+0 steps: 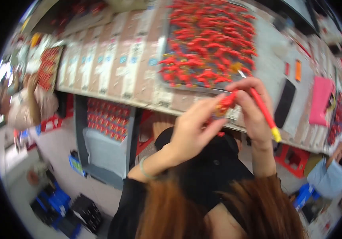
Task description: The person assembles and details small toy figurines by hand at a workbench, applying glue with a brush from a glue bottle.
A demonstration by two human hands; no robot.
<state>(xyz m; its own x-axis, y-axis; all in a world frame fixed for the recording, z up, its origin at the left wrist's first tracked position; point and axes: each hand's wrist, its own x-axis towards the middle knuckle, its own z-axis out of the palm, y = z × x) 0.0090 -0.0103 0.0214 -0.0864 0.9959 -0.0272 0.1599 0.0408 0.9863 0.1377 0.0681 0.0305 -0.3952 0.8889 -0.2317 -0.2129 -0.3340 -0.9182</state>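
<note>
My left hand [192, 129] is closed around a small red and gold figurine [227, 102] in front of my body, near the table edge. Its shape is partly covered by my fingers. My right hand [254, 105] comes up against the figurine with thumb and fingertips. Between its fingers it also grips a thin paintbrush [264, 109] with a red handle and a yellow end. The brush's metal collar points away from me, toward a tray [163, 51] on the table. Many red figurines [208, 44] with yellowish parts lie spread over that tray.
Below the table at left, a grey crate [81, 135] holds rows of red and gold pieces and a pale sheet. Right of the tray lie a black strip [285, 103], an orange stick [298, 71] and a pink item [321, 99]. Other people sit at far left and far right.
</note>
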